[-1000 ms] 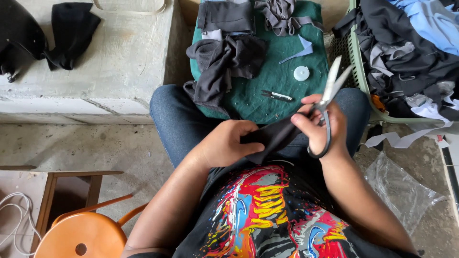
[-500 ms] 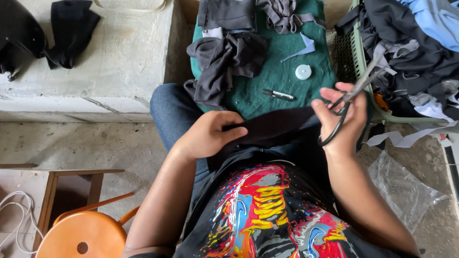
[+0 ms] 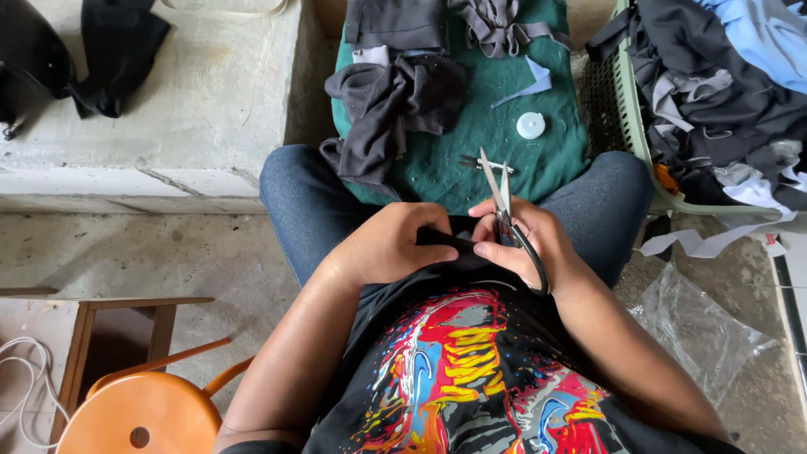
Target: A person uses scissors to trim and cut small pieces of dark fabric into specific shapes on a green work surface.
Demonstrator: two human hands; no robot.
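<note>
Pinching a strip of black cloth [image 3: 444,240] between them, the fingers [image 3: 437,252] of the left hand [image 3: 395,245] curl closed over its near end, so most of the strip is hidden under the palm. The right hand [image 3: 525,244] meets it from the other side, its fingers closed around the dark handles of a pair of scissors [image 3: 507,214]; the two pale blades stick up and away from the body, slightly parted, and where the handles loop behind the palm they are hard to make out. The cloth lies in the lap, just above the hem of a black shirt with a bright printed front [image 3: 471,370], and black on black makes its edges hard to tell. Beyond the hands, blue-jeaned knees frame a green cloth surface [image 3: 546,155] carrying a crumpled dark grey garment [image 3: 391,105], a small white round disc [image 3: 530,125], a pale blue scrap [image 3: 530,84] and a small dark metal tool [image 3: 471,161] partly covered by the blades. To the right a pale green basket [image 3: 626,101] holds a heap of dark, grey and light blue fabric, cut off by the frame. A clear plastic bag [image 3: 698,332] lies on the floor. To the left are a concrete ledge [image 3: 168,126] and an orange stool [image 3: 139,416], only partly in view.
</note>
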